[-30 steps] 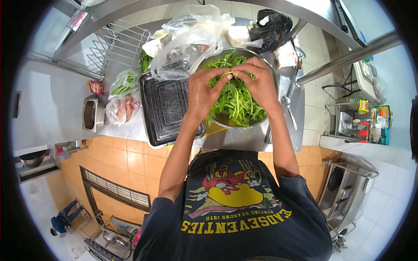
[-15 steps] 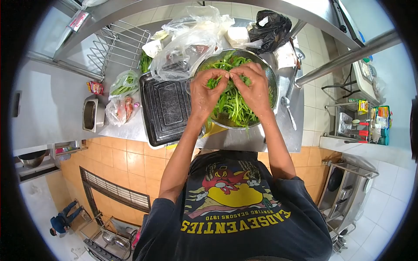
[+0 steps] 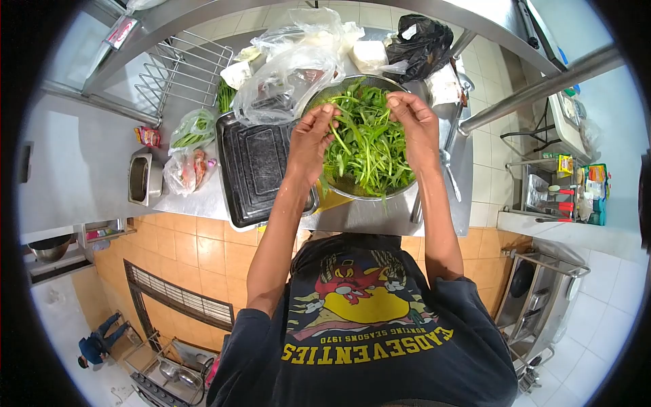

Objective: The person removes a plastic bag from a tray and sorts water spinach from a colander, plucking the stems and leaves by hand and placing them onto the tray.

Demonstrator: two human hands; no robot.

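Note:
Leafy greens with long stems (image 3: 369, 146) are heaped in a round metal colander (image 3: 352, 188) on the steel table. My left hand (image 3: 312, 144) is over the colander's left rim, thumb and fingers pinched on a green stem (image 3: 340, 138). At the right rim, my right hand (image 3: 419, 129) is pinched too, with a thin green piece at its fingertips. A gap separates the two hands, and the greens show between them. Left of the colander lies a black tray (image 3: 256, 169), set in a light-rimmed metal tray.
Clear plastic bags (image 3: 291, 74) and a black plastic bag (image 3: 420, 46) lie behind the colander. A spoon (image 3: 450, 173) is at the right. Bagged vegetables (image 3: 193, 132), a steel container (image 3: 144, 178) and a wire rack (image 3: 183, 74) stand left. A metal post (image 3: 536, 91) rises at right.
My hands were together over the middle of the greens. They have moved apart, left hand to the left and right hand to the right, uncovering the heap.

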